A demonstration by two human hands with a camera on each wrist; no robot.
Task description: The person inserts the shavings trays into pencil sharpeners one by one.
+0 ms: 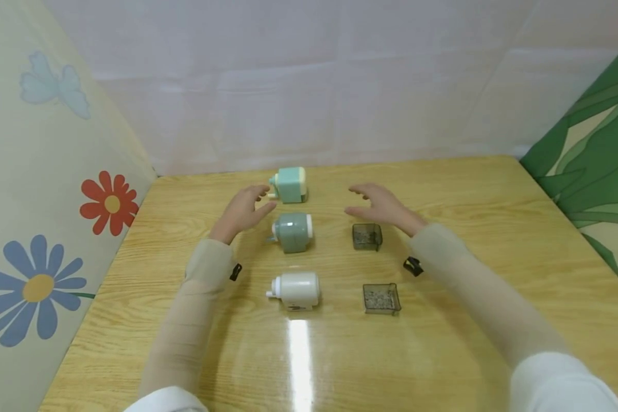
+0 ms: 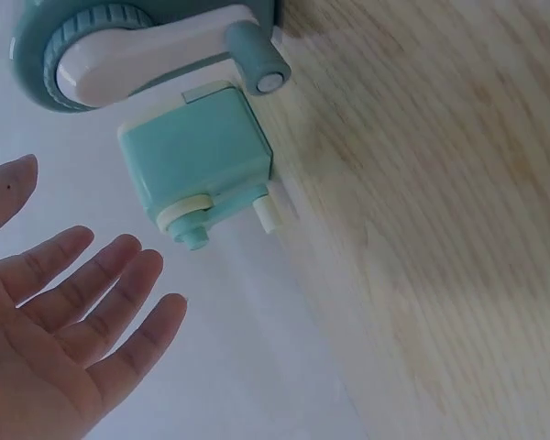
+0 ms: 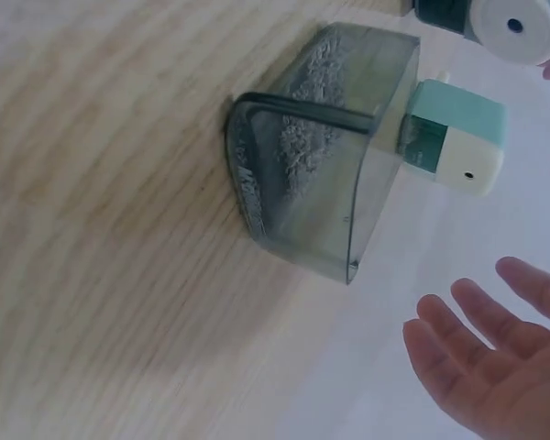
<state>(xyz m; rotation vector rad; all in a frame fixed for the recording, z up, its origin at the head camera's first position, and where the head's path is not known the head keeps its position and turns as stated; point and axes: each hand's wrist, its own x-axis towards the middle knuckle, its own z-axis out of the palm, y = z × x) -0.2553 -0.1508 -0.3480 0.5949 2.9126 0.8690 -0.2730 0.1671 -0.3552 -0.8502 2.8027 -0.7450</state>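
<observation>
Three crank pencil sharpeners stand in a column: a mint sharpener [image 1: 290, 185] at the back, a grey-green sharpener [image 1: 293, 232] in the middle, a white sharpener [image 1: 300, 289] nearest. My left hand [image 1: 242, 209] hovers left of the mint and grey-green ones, fingers spread and holding nothing; the left wrist view shows the mint sharpener's crank side [image 2: 202, 151] near its fingertips. Over on the right, my right hand [image 1: 381, 205] is held in the air with loosely bent fingers, just behind a smoky clear shavings drawer [image 1: 367, 237]. Grey shavings lie in it.
A second clear drawer [image 1: 381, 299] with shavings sits nearer, to the right of the white sharpener. All stand on a wood-grain table [image 1: 468, 343]. A white cloth [image 1: 288, 86] hangs behind its back edge, and painted panels [image 1: 36, 229] flank both sides.
</observation>
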